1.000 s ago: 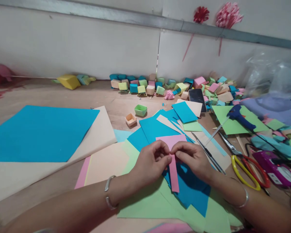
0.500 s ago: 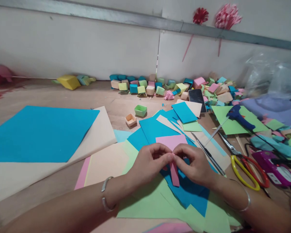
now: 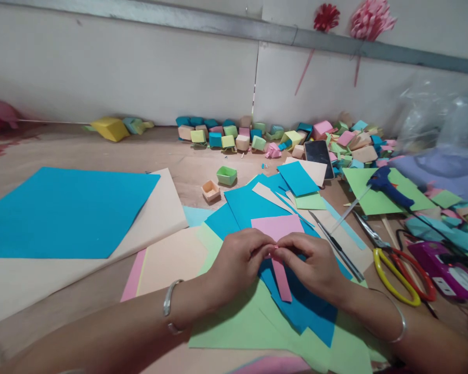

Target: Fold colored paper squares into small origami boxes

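Note:
A narrow pink paper strip [image 3: 282, 280] hangs down toward me, its upper end pinched between the fingertips of both hands. My left hand [image 3: 239, 262] closes on it from one side, and my right hand [image 3: 314, 265] from the other, thumbs nearly touching. The exact fold under the fingertips is hidden. Just beyond the fingers lies a flat pink paper piece [image 3: 276, 224]. Blue paper sheets [image 3: 296, 296] are spread below the hands, over a light green sheet [image 3: 234, 327]. A craft knife [image 3: 337, 246] rests beside my right hand.
Scissors [image 3: 395, 275], a blue glue gun [image 3: 390, 188] and a purple box with cords [image 3: 444, 270] lie at the right. Small paper boxes, one green [image 3: 226, 175] and one peach [image 3: 211, 191], stand ahead. A phone [image 3: 319, 158] lies by piled paper pieces. A large blue sheet [image 3: 66, 213] covers the left.
The fingertips have shifted slightly at the strip's upper end. Its lower end has swung a little to the right. Both hands keep their pinch.

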`<control>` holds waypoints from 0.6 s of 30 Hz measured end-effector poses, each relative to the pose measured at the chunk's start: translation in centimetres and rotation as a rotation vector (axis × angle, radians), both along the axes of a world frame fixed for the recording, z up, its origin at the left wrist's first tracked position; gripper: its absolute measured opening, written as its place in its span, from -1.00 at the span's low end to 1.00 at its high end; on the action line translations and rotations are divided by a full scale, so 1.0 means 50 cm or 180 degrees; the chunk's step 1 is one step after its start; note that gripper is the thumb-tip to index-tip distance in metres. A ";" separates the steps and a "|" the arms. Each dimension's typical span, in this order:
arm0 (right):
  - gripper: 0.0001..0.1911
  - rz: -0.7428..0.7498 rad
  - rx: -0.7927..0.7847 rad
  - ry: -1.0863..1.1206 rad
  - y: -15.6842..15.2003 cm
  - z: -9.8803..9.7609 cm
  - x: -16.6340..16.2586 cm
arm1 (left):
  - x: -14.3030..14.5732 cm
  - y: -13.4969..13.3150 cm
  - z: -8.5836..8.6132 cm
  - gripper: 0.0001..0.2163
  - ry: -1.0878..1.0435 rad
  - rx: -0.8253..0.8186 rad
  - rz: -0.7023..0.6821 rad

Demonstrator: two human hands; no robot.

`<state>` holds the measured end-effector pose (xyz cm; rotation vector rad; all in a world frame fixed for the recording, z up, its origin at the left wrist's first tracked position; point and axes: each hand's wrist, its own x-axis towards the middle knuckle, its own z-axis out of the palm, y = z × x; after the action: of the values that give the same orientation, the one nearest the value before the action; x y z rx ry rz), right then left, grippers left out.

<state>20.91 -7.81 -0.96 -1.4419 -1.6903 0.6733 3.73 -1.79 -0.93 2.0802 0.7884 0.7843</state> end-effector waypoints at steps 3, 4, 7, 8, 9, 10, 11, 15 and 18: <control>-0.86 0.0032 0.0018 0.0005 0.002 0.005 0.002 | -0.001 -0.001 -0.005 -0.88 -0.0004 0.0223 -0.0115; -0.83 0.0034 0.0013 0.0011 0.003 0.007 0.003 | 0.000 -0.002 -0.005 -0.87 -0.0025 0.0190 -0.0135; -0.82 -0.0001 0.0012 0.0061 0.004 0.014 0.006 | 0.004 -0.005 0.001 -0.87 -0.0135 -0.0184 -0.0139; -0.83 -0.0023 0.0028 0.0076 0.003 0.015 0.006 | 0.005 -0.006 0.004 -0.88 -0.0169 -0.0365 -0.0113; -0.83 -0.0048 0.0051 0.0082 0.003 0.016 0.006 | 0.006 -0.008 0.007 -0.89 -0.0193 -0.0545 -0.0083; -0.83 -0.0076 0.0066 0.0080 0.002 0.016 0.005 | 0.007 -0.010 0.009 -0.90 -0.0200 -0.0706 -0.0049; -0.82 -0.0103 0.0057 0.0081 0.001 0.015 0.003 | 0.008 -0.011 0.011 -0.90 -0.0189 -0.0839 -0.0016; -0.78 -0.0165 -0.0415 0.0366 -0.001 0.012 -0.001 | 0.010 -0.009 0.015 -0.87 -0.0089 -0.1009 0.0001; -0.79 -0.0120 -0.0970 0.0919 0.002 0.011 0.002 | 0.014 0.000 0.018 -0.90 -0.0225 -0.1569 0.0011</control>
<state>21.01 -7.70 -0.38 -1.4939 -1.3759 1.0989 4.43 -1.80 -0.02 1.6037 0.8477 0.5887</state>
